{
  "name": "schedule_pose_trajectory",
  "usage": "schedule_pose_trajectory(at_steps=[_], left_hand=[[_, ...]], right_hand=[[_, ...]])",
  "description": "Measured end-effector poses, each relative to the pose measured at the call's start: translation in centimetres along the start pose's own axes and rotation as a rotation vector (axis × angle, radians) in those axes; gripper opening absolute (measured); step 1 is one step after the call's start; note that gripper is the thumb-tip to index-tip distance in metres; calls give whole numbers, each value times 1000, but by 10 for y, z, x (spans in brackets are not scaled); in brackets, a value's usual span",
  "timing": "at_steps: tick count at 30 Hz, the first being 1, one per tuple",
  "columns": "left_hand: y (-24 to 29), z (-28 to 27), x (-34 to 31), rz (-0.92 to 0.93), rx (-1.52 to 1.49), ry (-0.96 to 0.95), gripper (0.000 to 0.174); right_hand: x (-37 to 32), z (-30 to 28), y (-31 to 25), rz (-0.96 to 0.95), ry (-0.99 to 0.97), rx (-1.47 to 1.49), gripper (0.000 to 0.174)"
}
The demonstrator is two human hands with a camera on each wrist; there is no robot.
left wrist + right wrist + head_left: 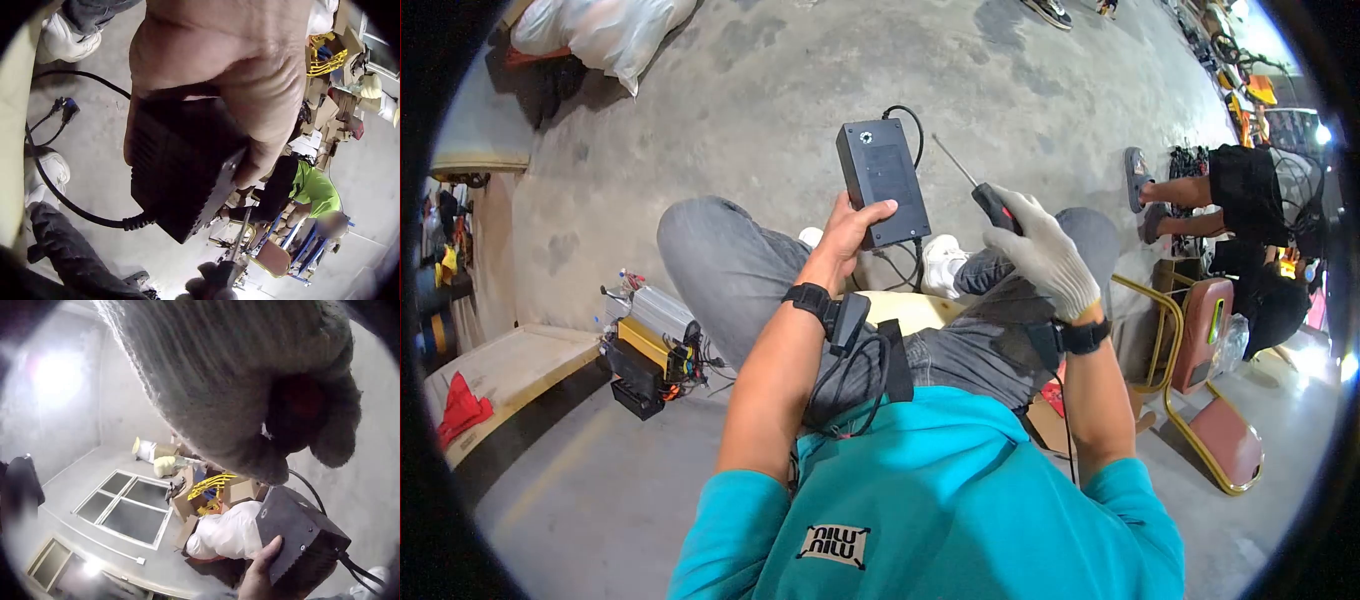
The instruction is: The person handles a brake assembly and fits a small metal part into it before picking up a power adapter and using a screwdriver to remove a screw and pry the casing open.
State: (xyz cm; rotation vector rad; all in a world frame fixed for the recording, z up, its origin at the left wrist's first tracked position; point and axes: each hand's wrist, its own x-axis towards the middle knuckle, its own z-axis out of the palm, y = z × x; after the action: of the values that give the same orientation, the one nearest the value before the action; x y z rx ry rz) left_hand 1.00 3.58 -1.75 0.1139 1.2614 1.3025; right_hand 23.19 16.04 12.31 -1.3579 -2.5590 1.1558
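Teal shirt [970, 470], one, with a pale chest patch [835, 545]. Wrist units, two, on black straps. Jeans [730, 270], grey, knees spread. Left hand [848, 232], bare, closed round the lower end of the box [883, 180], thumb laid across its broad face. Right hand [1040, 250], in a pale knit glove, fingers curled about the dark handle of a screwdriver [990, 205]; bare shaft pointing up and leftward, its tip near the box but apart from it. Box: black, held up above the floor [750, 90] between and beyond the knees, with a cord [920, 130] at its far end and another at its near end. White shoe [943, 265] below. On the floor at left, a silver and yellow unit [650, 325] with loose wires; at right, a gold-framed chair [1220, 440] with pink pads. Farther off, a white bag [615, 35] and a person in dark shorts [1245, 195].
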Motion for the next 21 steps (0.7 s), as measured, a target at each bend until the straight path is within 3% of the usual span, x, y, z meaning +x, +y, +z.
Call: schedule_pose_trajectory(at_steps=[4, 8, 12, 21], left_hand=[[-3, 1, 3, -3, 5, 15, 74], [-1, 3, 1, -9, -13, 13, 70], [-1, 4, 0, 23, 4, 6, 65], [-2, 5, 0, 38, 55, 58, 61]], right_hand=[[-24, -25, -23, -123, 63, 47, 50], [-41, -43, -37, -32, 97, 55, 39], [-47, -41, -32, -95, 170, 184, 28], [-47, -32, -28, -82, 120, 213, 28]])
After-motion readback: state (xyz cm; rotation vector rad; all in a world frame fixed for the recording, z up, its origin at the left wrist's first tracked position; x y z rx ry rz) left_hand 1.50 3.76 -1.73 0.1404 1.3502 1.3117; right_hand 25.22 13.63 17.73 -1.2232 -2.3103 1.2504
